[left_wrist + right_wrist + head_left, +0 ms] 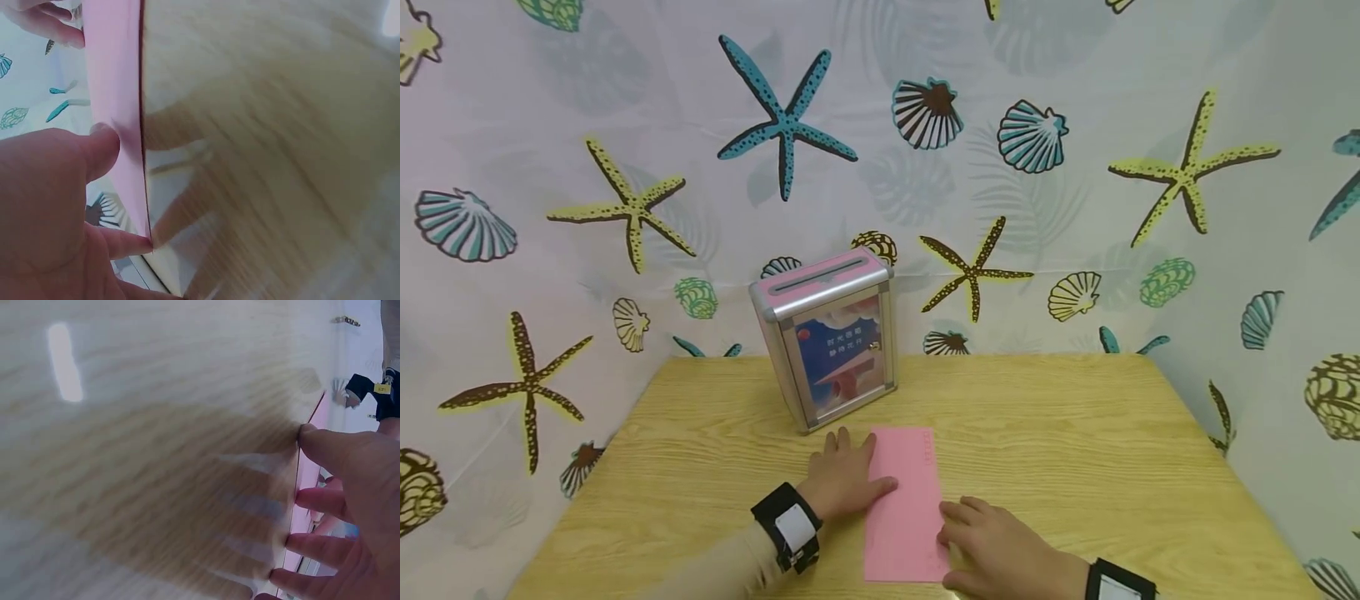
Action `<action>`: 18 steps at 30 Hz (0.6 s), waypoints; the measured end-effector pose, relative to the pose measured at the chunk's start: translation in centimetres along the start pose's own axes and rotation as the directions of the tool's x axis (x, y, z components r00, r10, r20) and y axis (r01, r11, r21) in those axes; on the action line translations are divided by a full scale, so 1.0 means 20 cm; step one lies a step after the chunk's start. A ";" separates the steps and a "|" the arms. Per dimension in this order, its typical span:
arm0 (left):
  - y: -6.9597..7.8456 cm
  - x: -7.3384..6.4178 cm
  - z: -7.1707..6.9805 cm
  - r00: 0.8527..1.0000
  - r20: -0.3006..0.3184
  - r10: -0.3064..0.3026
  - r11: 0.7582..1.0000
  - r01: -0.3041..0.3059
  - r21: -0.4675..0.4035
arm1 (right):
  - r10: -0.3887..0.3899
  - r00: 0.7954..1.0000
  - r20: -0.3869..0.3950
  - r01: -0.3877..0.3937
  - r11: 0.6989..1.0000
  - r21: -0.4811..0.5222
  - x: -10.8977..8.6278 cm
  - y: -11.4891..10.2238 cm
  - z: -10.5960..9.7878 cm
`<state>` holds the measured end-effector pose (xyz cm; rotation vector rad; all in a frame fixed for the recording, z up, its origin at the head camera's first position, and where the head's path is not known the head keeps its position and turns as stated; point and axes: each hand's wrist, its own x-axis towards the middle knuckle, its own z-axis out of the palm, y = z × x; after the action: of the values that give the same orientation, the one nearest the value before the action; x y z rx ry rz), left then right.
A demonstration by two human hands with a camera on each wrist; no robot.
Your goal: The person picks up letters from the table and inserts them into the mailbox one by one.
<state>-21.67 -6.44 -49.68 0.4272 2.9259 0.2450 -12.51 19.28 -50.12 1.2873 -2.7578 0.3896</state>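
Observation:
A long pink sheet of paper (904, 504) with faint print at its upper right corner lies flat on the wooden table. My left hand (842, 482) rests at its left edge, thumb laid on the paper and fingers spread toward the box. In the left wrist view, that thumb (103, 147) presses the pink surface and a fingertip meets its edge. Along the paper's right edge, my right hand (996, 546) touches with spread fingertips. The right wrist view shows the fingers (322, 549) lined up on that edge.
Behind the left hand stands a pink and silver box (831, 342) with a slot in its top and a picture on its front. The wooden table (1075, 433) meets a cloth backdrop (1075, 225) printed with starfish and shells at the back and sides.

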 end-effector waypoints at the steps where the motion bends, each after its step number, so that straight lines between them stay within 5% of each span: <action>1: 0.02 0.01 0.01 1.000 -0.007 -0.003 1.000 0.003 0.007 | -0.004 1.000 -0.006 0.004 1.000 -0.001 -0.01 0.01 0.00; 9: 0.12 0.12 0.01 0.992 -0.125 -0.002 0.994 0.016 0.106 | 0.021 0.999 -0.027 -0.020 0.999 0.044 -0.07 0.08 -0.03; 18: 0.15 0.22 0.02 0.983 -0.181 0.032 0.997 -0.020 0.070 | 0.067 0.998 0.016 -0.068 0.997 0.044 -0.13 0.15 -0.06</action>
<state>-24.88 -2.29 -50.19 0.4768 3.1167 0.1978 -13.23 23.44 -50.02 1.2139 -2.8263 0.4502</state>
